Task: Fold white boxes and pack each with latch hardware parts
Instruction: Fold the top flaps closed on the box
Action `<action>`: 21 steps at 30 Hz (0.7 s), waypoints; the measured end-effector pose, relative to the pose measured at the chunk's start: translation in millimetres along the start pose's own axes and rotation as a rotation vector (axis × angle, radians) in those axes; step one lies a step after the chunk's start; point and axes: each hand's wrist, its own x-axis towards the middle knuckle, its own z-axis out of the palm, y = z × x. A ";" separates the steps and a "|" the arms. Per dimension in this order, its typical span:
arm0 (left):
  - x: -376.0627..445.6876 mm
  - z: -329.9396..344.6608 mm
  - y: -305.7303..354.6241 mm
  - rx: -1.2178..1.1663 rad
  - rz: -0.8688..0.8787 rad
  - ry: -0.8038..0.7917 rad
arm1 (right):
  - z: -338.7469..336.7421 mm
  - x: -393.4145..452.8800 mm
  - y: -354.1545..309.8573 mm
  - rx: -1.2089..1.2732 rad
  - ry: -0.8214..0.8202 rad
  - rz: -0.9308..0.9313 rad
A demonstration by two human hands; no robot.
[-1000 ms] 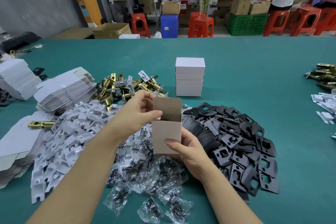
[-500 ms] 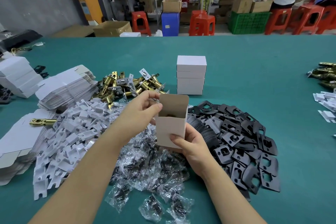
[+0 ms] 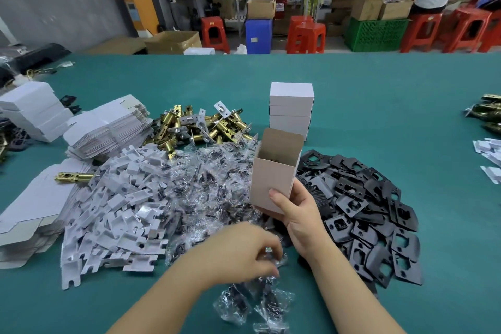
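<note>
Green table (image 3: 379, 95): left hand (image 3: 244, 249) now lower.

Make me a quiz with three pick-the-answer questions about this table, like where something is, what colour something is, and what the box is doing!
1. Where is the stack of closed white boxes?
A. behind the open box
B. on the black plates
C. under the left hand

2. What colour are the flat metal plates on the right of the pile?
A. gold
B. black
C. red

3. What state is the box held in the right hand?
A. taped shut
C. crushed flat
B. upright with its top flap open

Answers:
1. A, the stack stands on the green table farther from the person than the held box.
2. B, the plates are all dark black.
3. B, the flap stands up and you can see inside, while the left hand reaches into the little plastic bags.
</note>
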 end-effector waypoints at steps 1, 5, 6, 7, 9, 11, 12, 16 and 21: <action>1.5 6.8 4.7 0.023 0.031 -0.030 | 0.0 -0.2 0.5 -0.002 0.005 0.002; 4.6 21.2 12.6 0.058 0.061 -0.079 | -0.3 -1.0 0.7 -0.003 0.015 0.007; 5.3 22.5 13.2 0.087 0.065 -0.074 | -0.8 -1.0 0.8 -0.004 0.013 0.009; 6.0 23.7 13.3 0.102 0.072 -0.072 | -1.2 -0.9 0.6 -0.005 0.013 0.012; 7.2 25.3 13.7 0.100 0.079 -0.081 | -1.2 -1.0 -0.1 -0.004 0.013 0.017; 8.6 23.7 13.7 0.091 0.070 -0.061 | -1.1 -1.1 -1.0 -0.001 0.012 0.014; 9.3 21.5 12.6 0.074 0.061 -0.033 | -0.9 -1.2 -1.2 0.001 0.012 0.011; 9.8 3.1 0.6 -0.210 -0.047 0.138 | -1.2 -1.8 -3.3 0.015 0.014 0.008; -3.8 -24.1 -26.1 -0.504 -0.250 0.295 | 0.6 -4.7 -5.8 -0.015 0.005 0.026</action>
